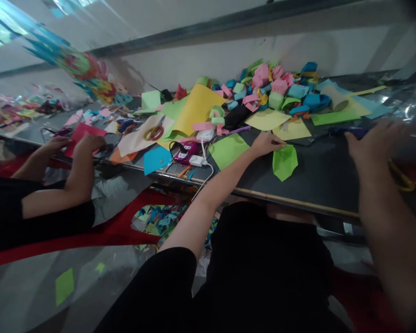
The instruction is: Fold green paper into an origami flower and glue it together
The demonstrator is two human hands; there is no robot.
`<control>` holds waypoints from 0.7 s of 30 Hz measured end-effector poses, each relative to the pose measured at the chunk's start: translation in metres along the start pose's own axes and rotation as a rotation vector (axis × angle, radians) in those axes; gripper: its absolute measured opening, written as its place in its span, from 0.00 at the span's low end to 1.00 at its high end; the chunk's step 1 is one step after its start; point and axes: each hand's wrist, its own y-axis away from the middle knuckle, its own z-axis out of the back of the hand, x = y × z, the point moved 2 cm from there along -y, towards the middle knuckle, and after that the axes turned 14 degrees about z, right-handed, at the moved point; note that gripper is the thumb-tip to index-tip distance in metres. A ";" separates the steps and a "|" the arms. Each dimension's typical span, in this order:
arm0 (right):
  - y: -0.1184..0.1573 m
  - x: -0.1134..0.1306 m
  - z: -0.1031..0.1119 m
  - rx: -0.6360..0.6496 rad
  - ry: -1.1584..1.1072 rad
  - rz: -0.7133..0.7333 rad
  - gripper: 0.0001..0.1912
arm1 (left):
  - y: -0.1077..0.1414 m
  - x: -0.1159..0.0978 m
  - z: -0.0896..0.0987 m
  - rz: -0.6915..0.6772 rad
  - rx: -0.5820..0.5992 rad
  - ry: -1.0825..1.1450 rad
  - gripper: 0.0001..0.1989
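My left hand [267, 143] is closed in a pinch on the top edge of a folded green paper piece [284, 163] over the dark table. At the right, my right hand [377, 141] is at a dark blue tool [350, 132] with a thin front end; motion blurs this hand, and whether its fingers grip the tool is unclear. Left of my left hand lies a flat green sheet [229, 150]. Yellow sheets [267, 120] lie just behind it.
Folded paper pieces [279, 88] are heaped at the back. A purple device [186, 152], white charger [198, 160] with cable, scissors [154, 132] and a yellow roll [197, 108] lie left. A person at the far left handles red paper [83, 138].
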 end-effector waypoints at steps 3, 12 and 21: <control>0.000 0.023 0.020 0.064 -0.244 0.298 0.17 | 0.000 -0.001 -0.003 0.015 -0.003 0.010 0.07; 0.038 0.077 0.048 0.207 -0.782 0.731 0.10 | 0.009 -0.011 -0.017 0.056 -0.016 0.034 0.09; 0.042 0.094 0.049 0.184 -0.794 0.819 0.13 | 0.012 -0.015 -0.016 0.034 -0.023 0.077 0.11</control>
